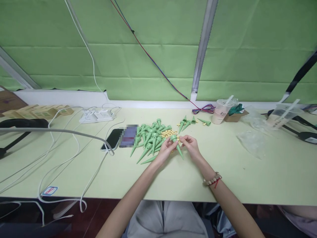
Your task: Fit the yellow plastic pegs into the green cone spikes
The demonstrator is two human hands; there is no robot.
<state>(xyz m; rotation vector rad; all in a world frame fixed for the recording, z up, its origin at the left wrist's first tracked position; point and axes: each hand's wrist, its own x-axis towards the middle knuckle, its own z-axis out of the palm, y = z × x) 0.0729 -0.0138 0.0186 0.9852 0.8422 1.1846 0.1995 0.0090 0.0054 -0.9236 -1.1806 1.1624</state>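
Note:
My left hand (165, 150) pinches a green plastic cone spike (177, 145) by its wide top, its tip pointing down toward me. My right hand (190, 145) is closed just right of the cone's top, fingers pinched on a small piece I cannot make out. Both hands hover over the pale green table (223, 178). Behind them lies a pile of green cone spikes (150, 137) and a heap of small yellow parts (168, 133). A few more cones (189, 123) lie apart further back.
A black phone (112, 138) and a blurred card lie left of the pile. White cables (64, 158) and a power strip (97, 115) cover the left. Cups (221, 111), a cardboard box (235, 115) and clear plastic bags (251, 140) stand at the right.

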